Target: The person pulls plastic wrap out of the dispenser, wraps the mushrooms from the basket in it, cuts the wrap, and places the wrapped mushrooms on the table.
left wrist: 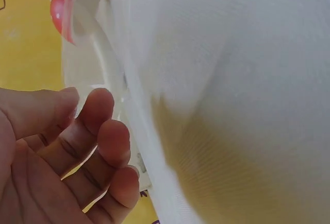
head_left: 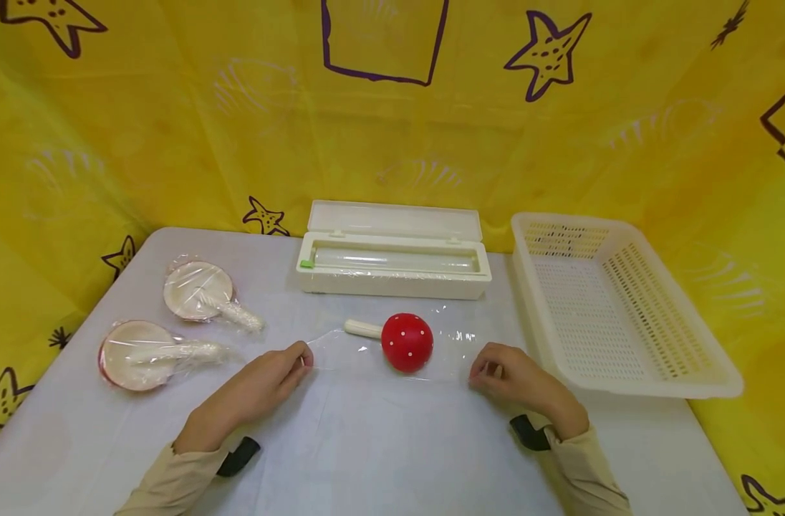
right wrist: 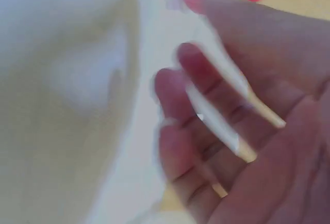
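Observation:
A sheet of clear cling film point(head_left: 347, 358) lies on the table under a red toy with white dots and a pale handle point(head_left: 408, 342), shaped like a mushroom or maraca. The handle points left. My left hand point(head_left: 268, 380) pinches the film's near left corner between thumb and index finger; its other fingers point(left wrist: 113, 141) curl loosely. At the right edge of the film, my right hand point(head_left: 518, 380) pinches with thumb and index finger. Its other fingers point(right wrist: 175, 90) look blurred in the right wrist view, and the film is hardly visible there.
Behind the toy stands a white film dispenser point(head_left: 392, 285), lid raised, roll inside. Two film-wrapped toys, one farther back point(head_left: 199, 290) and one nearer point(head_left: 137, 356), lie at left. A white plastic basket point(head_left: 650, 387) sits at right. Yellow patterned cloth point(head_left: 392, 143) hangs behind.

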### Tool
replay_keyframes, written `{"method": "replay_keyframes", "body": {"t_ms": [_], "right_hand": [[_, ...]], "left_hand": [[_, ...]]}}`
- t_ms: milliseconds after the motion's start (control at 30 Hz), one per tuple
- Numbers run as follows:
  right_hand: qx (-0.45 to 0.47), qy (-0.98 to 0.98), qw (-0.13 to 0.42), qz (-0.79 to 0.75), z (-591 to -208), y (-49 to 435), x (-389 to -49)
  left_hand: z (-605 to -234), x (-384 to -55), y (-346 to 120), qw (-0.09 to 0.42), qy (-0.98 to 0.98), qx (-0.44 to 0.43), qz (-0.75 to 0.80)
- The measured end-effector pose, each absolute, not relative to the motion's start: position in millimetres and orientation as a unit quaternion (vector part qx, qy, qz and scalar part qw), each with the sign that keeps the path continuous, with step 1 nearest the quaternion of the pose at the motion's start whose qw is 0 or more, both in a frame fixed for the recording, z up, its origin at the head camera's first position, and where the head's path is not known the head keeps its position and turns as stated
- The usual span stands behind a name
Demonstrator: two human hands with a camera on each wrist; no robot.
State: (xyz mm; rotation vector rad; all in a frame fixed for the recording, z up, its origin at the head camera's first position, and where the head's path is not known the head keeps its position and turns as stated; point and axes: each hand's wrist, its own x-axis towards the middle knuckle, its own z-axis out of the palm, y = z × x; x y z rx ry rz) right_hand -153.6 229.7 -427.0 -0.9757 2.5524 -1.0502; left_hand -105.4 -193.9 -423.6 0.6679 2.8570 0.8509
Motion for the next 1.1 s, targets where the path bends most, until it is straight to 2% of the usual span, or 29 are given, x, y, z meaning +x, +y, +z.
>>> {"method": "replay_keyframes", "body": {"t_ms": [333, 467, 633, 1100], "right_hand": [[-0.25, 0.881, 0.046, -0.4, -423.0, 221.9, -157.9], [-0.23, 0.886, 0.004, -0.402, -424.4, 215.0, -162.6], [-0.2, 0.885, -0.023, -0.42, -422.1, 206.5, -168.5], [-0.1, 0.872, -0.096, -0.469, -418.0, 189.5, -193.9]], "left_hand": [[-417.8, -114.3, -191.6, 0.056, 0.907, 0.19, 0.371], [-414.8, -121.7, -189.8, 0.073, 0.899, 0.16, 0.401], [-410.2, -132.3, -188.9, 0.085, 0.877, 0.118, 0.457], [-408.6, -168.2, -174.2, 0.043, 0.823, 0.012, 0.566]]}}
